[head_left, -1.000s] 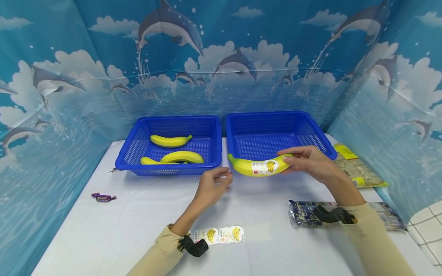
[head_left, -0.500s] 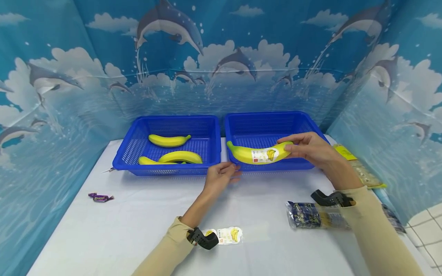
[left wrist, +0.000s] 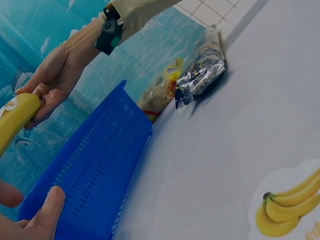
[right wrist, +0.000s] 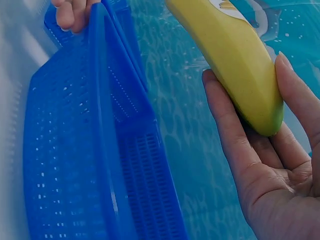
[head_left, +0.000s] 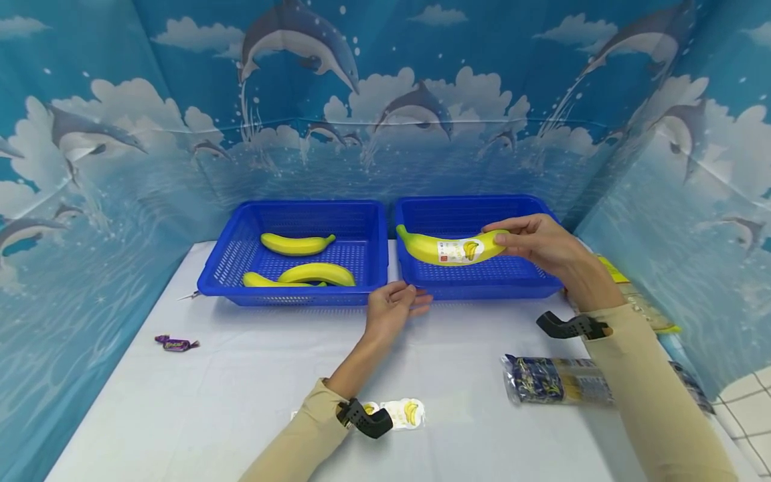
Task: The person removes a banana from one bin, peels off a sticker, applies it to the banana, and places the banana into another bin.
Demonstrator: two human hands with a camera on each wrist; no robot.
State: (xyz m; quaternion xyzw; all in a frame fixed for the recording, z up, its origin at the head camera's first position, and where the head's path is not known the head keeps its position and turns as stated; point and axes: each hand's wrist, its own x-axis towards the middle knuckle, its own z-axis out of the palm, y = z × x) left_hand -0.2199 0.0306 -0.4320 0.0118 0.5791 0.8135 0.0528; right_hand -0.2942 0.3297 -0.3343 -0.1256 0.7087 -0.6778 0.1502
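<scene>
In the head view my right hand pinches the end of a yellow banana between thumb and fingers. A white label with a banana picture is on its side, and its green tip points left. The banana is held level over the right blue basket. My left hand is at that basket's front left corner, its fingers extended along the outer wall; I cannot tell how firmly they touch. The right wrist view shows thumb and fingers on either side of the banana.
The left blue basket holds several bananas. Banana labels lie on the table by my left forearm. A purple wrapped candy is at the left; a dark-blue printed packet and a yellow-edged bag are at the right.
My right hand has raised the banana from before the right basket's front edge to over the basket. My left hand has shifted right to that basket's corner.
</scene>
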